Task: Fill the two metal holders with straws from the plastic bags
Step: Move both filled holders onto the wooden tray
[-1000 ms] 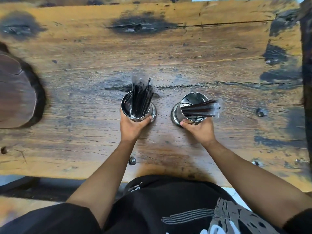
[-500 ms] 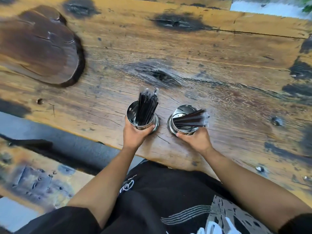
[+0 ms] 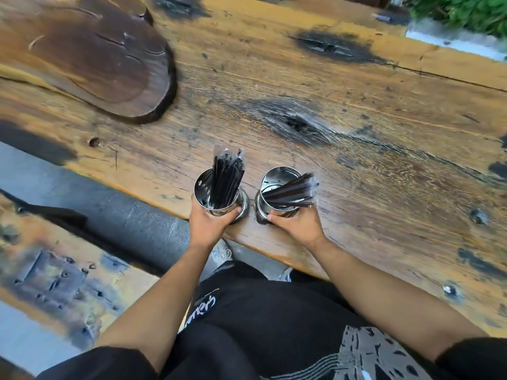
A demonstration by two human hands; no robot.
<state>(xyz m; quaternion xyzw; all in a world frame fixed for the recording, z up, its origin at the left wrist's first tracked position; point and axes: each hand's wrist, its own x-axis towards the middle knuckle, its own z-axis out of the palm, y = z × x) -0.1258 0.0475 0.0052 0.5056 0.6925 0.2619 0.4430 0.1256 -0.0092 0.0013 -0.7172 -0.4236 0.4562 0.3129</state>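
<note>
2 shiny metal holders [image 3: 219, 200] in the hands, black straws [image 3: 226, 178] in seemingly glossy plastic wrap, rough weathered wood table [image 3: 356, 149] beyond

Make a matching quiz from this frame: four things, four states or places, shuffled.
Things:
1. left holder
2. right holder
3. wood slab
4. plants

States or places:
A. top right corner, past the table
B. straws lean right across the rim
C. straws stand nearly upright
D. dark, lying at far left of the table

Pairs: 1-C, 2-B, 3-D, 4-A
</note>
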